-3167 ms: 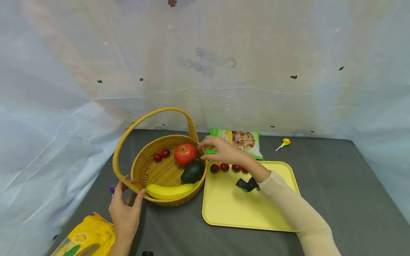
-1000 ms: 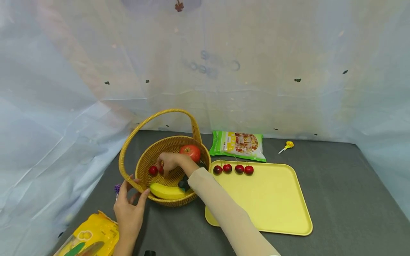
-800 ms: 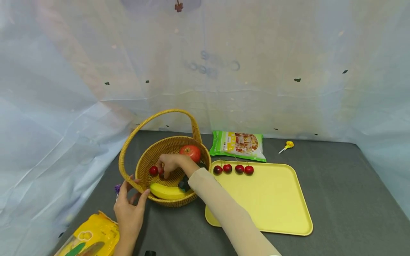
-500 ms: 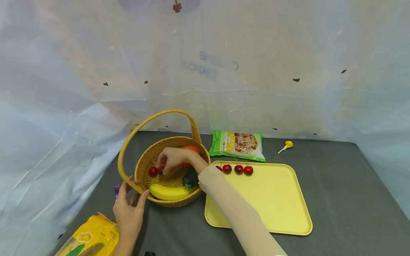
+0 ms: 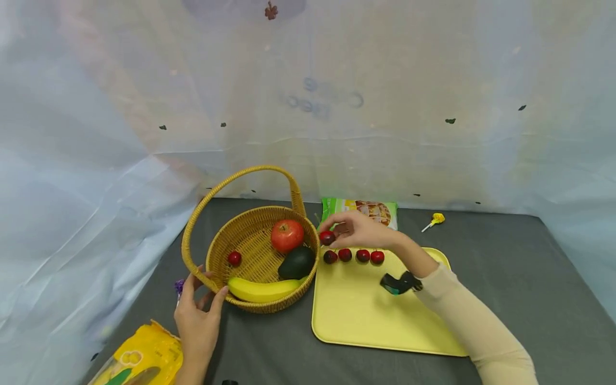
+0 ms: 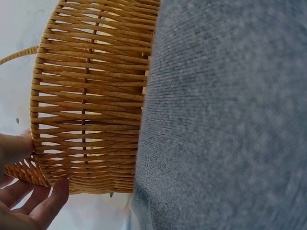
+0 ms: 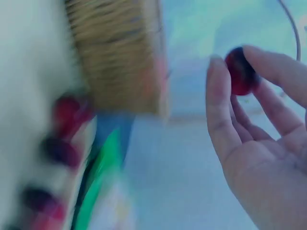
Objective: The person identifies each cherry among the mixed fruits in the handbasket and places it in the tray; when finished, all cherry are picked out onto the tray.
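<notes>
A wicker basket (image 5: pixel 252 251) with a tall handle stands left of centre, with one cherry (image 5: pixel 234 259), a red round fruit (image 5: pixel 287 236), a dark green avocado (image 5: pixel 297 263) and a banana (image 5: pixel 263 290) inside. My left hand (image 5: pixel 198 326) grips its near-left rim at the foot of the handle; in the left wrist view, thumb and fingertips pinch the woven wall (image 6: pixel 91 105). Between thumb and fingers, my right hand (image 5: pixel 367 232) pinches another cherry (image 7: pixel 241 72) by the basket's right rim, above the far-left corner of the yellow tray (image 5: pixel 366 315). Several cherries (image 5: pixel 362 256) line the tray's far edge.
Behind the tray lies a green and white food packet (image 5: pixel 377 211), partly covered by my right hand. A yellow lollipop (image 5: pixel 437 218) is at the back right. One yellow bag (image 5: pixel 149 355) sits at the front left, and something purple (image 5: pixel 179 286) lies beside the basket.
My right hand has lifted one of the two cherries out of the basket and carried it right, over the rim to the tray's far-left corner. The left hand keeps its grip.
</notes>
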{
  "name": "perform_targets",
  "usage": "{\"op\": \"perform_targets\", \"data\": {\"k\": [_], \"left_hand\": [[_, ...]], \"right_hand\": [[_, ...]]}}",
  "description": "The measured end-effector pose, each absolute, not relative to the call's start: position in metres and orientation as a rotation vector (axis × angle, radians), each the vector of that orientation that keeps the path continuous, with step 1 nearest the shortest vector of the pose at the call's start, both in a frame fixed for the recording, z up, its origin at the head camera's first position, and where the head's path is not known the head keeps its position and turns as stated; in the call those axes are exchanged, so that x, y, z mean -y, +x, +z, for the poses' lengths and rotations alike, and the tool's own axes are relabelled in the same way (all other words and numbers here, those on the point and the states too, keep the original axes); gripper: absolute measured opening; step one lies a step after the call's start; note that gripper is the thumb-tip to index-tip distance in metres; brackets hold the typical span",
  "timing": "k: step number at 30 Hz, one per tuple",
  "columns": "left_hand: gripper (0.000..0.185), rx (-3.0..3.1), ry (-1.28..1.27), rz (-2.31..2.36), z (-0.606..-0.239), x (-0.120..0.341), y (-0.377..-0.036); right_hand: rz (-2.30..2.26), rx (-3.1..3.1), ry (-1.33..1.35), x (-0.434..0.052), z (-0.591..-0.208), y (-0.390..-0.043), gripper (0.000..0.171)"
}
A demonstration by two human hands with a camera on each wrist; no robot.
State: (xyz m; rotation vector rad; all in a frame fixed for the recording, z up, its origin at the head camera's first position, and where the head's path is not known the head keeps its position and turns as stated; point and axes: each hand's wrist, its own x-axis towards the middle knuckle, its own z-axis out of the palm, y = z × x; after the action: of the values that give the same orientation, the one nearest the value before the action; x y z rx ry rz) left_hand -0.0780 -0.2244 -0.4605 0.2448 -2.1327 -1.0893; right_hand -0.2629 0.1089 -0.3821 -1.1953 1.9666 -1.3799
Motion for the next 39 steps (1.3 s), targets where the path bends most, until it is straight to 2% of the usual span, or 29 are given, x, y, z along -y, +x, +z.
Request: {"op": "perform_targets", "data": {"k": [6,12,39], "left_hand": [[0.065,2.131,0.253,-1.094,-0.461,0.224,-0.078],[0.067,2.133,0.266,-1.093,-0.462,0.223,-0.077],[0.064,2.123,0.24,-1.11,-0.46,0.223,-0.077]], "right_hand": [[-1.437,-2.258,-0.948,-0.189,-0.418,-0.247,0.035],[-1.286,-2.566,-0.849,-0.229,-0.45,-0.232,0.034],[-1.224,-2.697,-0.806,-0.228,-0.467,-0.225,0.031]]}}
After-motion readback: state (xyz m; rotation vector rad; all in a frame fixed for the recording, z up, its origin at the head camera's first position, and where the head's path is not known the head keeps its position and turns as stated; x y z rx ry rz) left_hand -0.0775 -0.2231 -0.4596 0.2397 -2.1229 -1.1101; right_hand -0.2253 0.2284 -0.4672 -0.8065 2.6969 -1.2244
